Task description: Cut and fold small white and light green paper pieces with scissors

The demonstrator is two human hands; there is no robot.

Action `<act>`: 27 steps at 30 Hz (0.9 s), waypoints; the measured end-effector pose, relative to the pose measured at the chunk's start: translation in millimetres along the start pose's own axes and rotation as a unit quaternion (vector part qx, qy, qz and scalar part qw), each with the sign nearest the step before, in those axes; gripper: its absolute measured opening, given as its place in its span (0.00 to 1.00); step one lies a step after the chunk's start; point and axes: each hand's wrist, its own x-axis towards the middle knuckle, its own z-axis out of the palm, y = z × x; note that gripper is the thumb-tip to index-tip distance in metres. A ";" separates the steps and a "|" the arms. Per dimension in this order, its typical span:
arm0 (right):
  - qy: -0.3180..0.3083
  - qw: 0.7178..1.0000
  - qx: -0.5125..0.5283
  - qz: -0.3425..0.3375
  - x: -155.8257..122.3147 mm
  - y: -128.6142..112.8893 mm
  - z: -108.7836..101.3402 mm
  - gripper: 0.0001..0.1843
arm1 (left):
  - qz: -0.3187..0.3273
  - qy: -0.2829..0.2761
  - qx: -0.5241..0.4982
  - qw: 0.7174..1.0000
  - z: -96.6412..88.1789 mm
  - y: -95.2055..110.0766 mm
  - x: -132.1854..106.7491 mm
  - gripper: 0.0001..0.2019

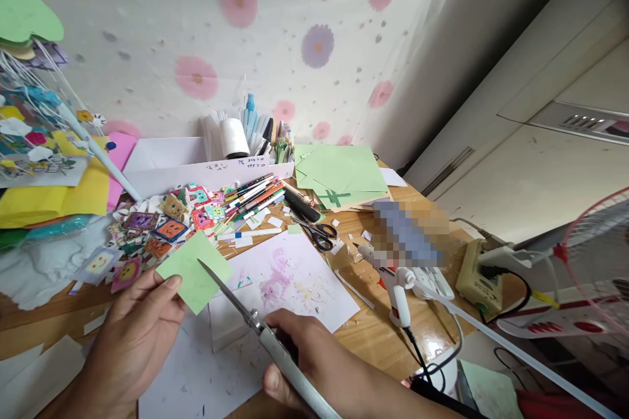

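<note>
Pinched by its left corner, a small green paper square [189, 278] is in my left hand [142, 334], thumb on top. My right hand [314, 347] is wrapped round the grey handle of a pair of metal scissors [236, 301]. The blades point up and left, and their tip lies over the middle of the green paper; I cannot tell whether the blades are parted. Below both hands are white paper sheets [304, 281] with purple and yellow colour smudges. Left of them is a pile of small coloured paper cutouts with drawn faces [170, 230].
Several markers [255, 193] and black-handled scissors [319, 233] lie behind the sheets. Green paper sheets [344, 170] are stacked near the wall, beside a white box [181, 173]. To the right are a white glue gun [399, 301], a power strip [479, 278] and a fan [602, 262].
</note>
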 end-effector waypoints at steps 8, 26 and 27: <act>-0.002 1.000 0.011 -0.020 0.8 6.4 2.2 0.21 | -0.008 -0.001 0.002 1.000 -0.1 2.4 -1.3 0.05; -0.012 1.000 0.016 -0.021 1.0 -6.9 -2.8 0.19 | -0.007 -0.048 -0.011 0.999 -2.9 -4.4 -2.7 0.10; -0.009 1.000 0.014 -0.027 1.4 -5.8 -1.9 0.20 | -0.002 -0.049 -0.016 0.999 -2.1 -5.3 -3.6 0.09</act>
